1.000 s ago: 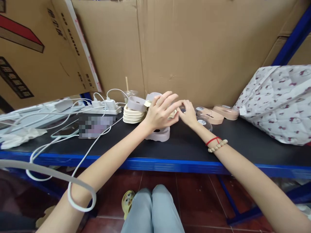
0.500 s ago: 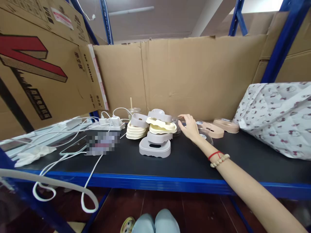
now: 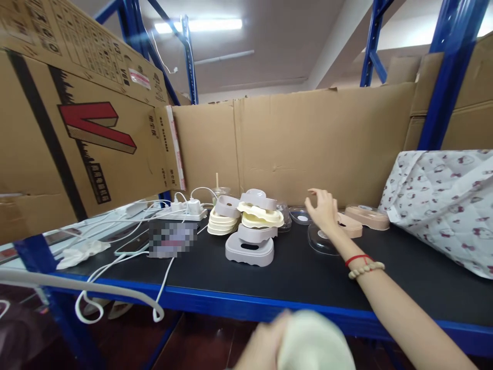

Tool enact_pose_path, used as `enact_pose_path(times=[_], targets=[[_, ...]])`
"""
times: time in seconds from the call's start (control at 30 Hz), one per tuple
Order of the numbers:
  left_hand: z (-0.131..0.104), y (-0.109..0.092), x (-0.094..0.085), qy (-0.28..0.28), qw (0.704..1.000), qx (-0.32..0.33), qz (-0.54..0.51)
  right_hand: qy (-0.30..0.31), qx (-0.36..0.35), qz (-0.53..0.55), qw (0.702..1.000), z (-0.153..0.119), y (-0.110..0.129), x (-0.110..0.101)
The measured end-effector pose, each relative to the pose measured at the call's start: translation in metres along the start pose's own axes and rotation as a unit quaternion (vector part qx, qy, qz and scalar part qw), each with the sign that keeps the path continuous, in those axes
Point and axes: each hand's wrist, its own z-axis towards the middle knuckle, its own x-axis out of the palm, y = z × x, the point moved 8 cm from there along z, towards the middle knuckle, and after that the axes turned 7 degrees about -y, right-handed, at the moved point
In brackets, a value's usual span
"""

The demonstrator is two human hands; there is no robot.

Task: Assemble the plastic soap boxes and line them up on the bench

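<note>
At the bottom edge, my left hand (image 3: 264,347) grips a pale cream-green rounded object (image 3: 314,341); motion blurs both, so its kind is unclear. Fingers apart and holding nothing, my right hand (image 3: 324,211) hovers near a clear plastic lid (image 3: 318,242) on the black shelf top. Another clear lid (image 3: 301,216) lies behind it. Two pinkish oval covers, a near one (image 3: 351,227) and a far one (image 3: 368,218), rest to the right of that hand. Mid-shelf, grey slotted covers (image 3: 249,253) are heaped with cream shell-like pieces (image 3: 222,227).
A blue shelf edge (image 3: 215,302) runs across the front. White cables (image 3: 165,280), a power strip (image 3: 187,213) and a phone (image 3: 133,244) occupy the left. A large cardboard box (image 3: 115,169) overhangs there. A patterned quilted bag (image 3: 450,205) stands at right.
My left hand has come into view at the bottom with the pale rounded object. My right hand has lifted slightly off the lids, and the view has tilted upward.
</note>
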Motion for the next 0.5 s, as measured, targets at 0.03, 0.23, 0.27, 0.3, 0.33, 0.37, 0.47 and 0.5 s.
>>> enact_pose_path(times=[0.03,0.23,0.27,0.3,0.33,0.37,0.47,0.5], targets=[[0.016,-0.014,-0.02,-0.041,0.999,0.017,-0.012,-0.013,0.03,-0.024,0.999,0.004,-0.013,-0.007],[0.098,-0.09,-0.165,-0.477,0.851,0.176,-0.13,-0.037,0.204,-0.164,0.965,0.009,-0.101,-0.047],[0.112,-0.094,-0.179,-0.507,0.843,0.152,-0.1,-0.024,0.219,-0.174,0.96,0.008,-0.112,-0.049],[0.127,-0.095,-0.188,-0.519,0.845,0.115,-0.062,-0.008,0.228,-0.183,0.956,0.007,-0.122,-0.05],[0.142,-0.094,-0.194,-0.51,0.857,0.07,-0.02,0.008,0.233,-0.19,0.954,0.007,-0.13,-0.049],[0.156,-0.091,-0.198,-0.491,0.87,0.03,0.03,0.02,0.234,-0.198,0.952,0.006,-0.138,-0.048],[0.177,-0.082,-0.199,-0.448,0.886,-0.005,0.121,0.024,0.231,-0.218,0.948,0.003,-0.156,-0.048],[0.179,-0.078,-0.196,-0.437,0.889,-0.007,0.134,0.022,0.232,-0.224,0.946,0.001,-0.162,-0.048]])
